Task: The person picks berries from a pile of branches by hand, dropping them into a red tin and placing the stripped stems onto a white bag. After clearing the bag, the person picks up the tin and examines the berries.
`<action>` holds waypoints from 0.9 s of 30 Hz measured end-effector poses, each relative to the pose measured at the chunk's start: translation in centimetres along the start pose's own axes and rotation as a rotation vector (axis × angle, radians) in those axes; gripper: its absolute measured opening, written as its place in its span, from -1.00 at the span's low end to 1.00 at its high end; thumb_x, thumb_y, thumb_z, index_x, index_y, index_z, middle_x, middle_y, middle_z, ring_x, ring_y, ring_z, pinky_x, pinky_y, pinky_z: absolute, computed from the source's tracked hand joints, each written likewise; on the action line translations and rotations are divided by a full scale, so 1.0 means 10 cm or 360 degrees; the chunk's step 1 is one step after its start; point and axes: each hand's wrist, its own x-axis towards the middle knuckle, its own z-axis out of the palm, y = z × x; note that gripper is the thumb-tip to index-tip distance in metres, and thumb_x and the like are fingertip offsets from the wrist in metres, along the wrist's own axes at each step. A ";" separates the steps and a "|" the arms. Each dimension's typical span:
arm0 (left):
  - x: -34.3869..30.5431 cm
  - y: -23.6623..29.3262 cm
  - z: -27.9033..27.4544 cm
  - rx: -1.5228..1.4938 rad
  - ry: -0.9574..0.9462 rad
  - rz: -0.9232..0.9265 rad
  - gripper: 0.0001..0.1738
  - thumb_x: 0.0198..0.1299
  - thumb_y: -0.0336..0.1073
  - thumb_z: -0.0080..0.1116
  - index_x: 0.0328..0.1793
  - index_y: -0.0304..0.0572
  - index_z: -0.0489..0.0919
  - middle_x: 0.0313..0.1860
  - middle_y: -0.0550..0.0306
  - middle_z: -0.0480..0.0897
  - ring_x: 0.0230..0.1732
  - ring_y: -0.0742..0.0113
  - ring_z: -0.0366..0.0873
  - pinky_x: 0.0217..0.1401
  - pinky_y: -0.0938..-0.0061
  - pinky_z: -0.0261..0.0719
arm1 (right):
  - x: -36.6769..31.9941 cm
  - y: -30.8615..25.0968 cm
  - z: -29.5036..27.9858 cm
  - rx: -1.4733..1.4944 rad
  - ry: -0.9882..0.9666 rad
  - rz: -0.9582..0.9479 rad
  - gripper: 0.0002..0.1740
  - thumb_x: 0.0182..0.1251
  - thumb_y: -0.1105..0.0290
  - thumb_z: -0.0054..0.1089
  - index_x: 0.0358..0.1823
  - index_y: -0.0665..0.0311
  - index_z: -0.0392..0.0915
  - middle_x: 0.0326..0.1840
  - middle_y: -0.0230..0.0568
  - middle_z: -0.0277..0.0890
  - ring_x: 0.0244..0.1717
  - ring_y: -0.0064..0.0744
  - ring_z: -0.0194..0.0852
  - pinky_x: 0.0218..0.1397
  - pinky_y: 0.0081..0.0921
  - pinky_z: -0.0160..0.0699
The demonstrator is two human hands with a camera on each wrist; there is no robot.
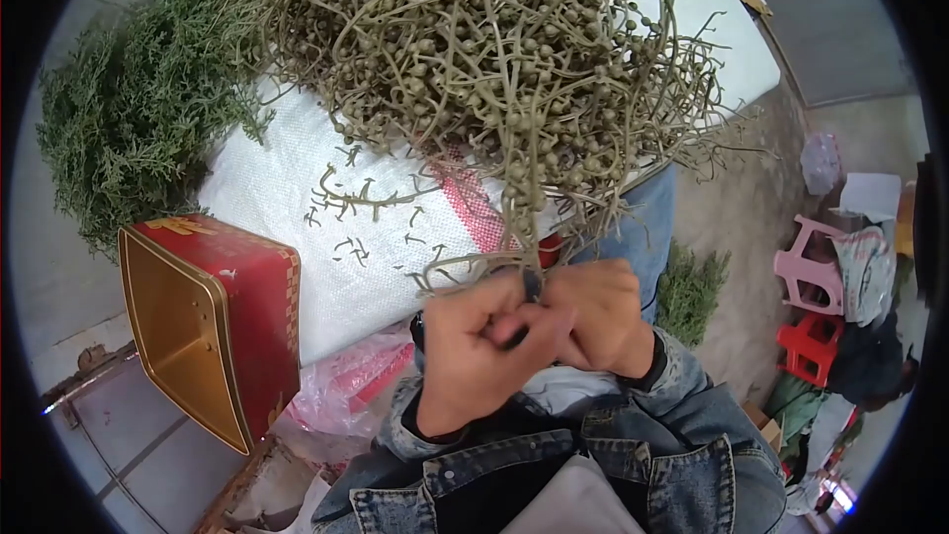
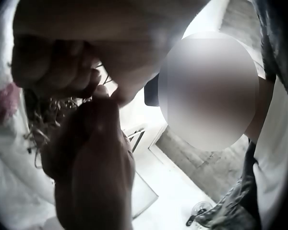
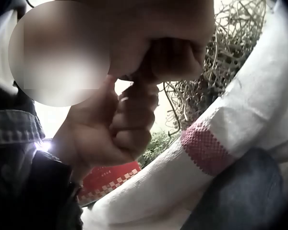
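Observation:
Both hands meet at the lower edge of a big heap of greenish-brown stems with round pods. My left hand, the upper hand in the left wrist view, has curled fingers around thin stem ends. Against it, my right hand curls its fingers at the same stems; the right wrist view shows this hand above the left hand. A small dark piece shows between the hands. The exact pinch is hidden by the fingers.
Under the heap lies a white woven sack with bits of stem on it. Left are green sprigs and a red tin on its side. Pink plastic lies below. Stools stand right.

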 end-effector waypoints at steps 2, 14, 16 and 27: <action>0.08 0.04 -0.02 0.0418 0.0029 0.0044 -0.46 0.39 -0.10 0.01 -0.64 -0.27 0.35 -0.70 0.25 0.39 -0.69 0.57 0.15 -0.62 0.52 0.08 | -0.01 0.02 0.02 -0.0058 0.0010 -0.0018 -0.79 0.21 0.41 0.28 -0.51 0.29 0.45 -0.67 -0.26 0.37 -0.74 -0.25 0.37 -0.68 -0.40 0.32; 0.04 -0.01 0.31 -0.0818 0.0450 -0.0222 -0.49 0.47 -0.33 -0.18 -0.67 -0.20 0.31 -0.77 0.27 0.24 -0.70 0.57 0.16 -0.62 0.55 0.09 | -0.01 -0.02 0.07 0.0271 0.0309 0.0024 -0.83 0.23 0.51 0.09 -0.55 0.32 0.47 -0.64 -0.23 0.43 -0.71 -0.23 0.42 -0.66 -0.41 0.36; 0.03 0.02 0.38 -0.0994 0.0750 -0.0393 -0.48 0.49 -0.28 -0.22 -0.66 -0.16 0.29 -0.78 0.29 0.20 -0.71 0.57 0.11 -0.63 0.53 0.04 | -0.01 -0.09 0.07 0.0294 0.0375 0.0050 -0.79 0.26 0.49 0.04 -0.56 0.31 0.46 -0.63 -0.22 0.44 -0.71 -0.22 0.43 -0.65 -0.39 0.36; 0.04 -0.18 0.18 -0.1473 0.0286 -0.0084 -0.54 0.43 -0.20 -0.17 -0.61 -0.10 0.20 -0.77 0.36 0.10 -0.74 0.54 -0.09 -0.63 0.50 -0.13 | -0.18 -0.12 -0.02 0.1438 0.0741 0.0635 -0.65 0.32 0.31 -0.06 -0.64 0.28 0.30 -0.71 -0.30 0.27 -0.77 -0.45 0.13 -0.69 -0.48 0.07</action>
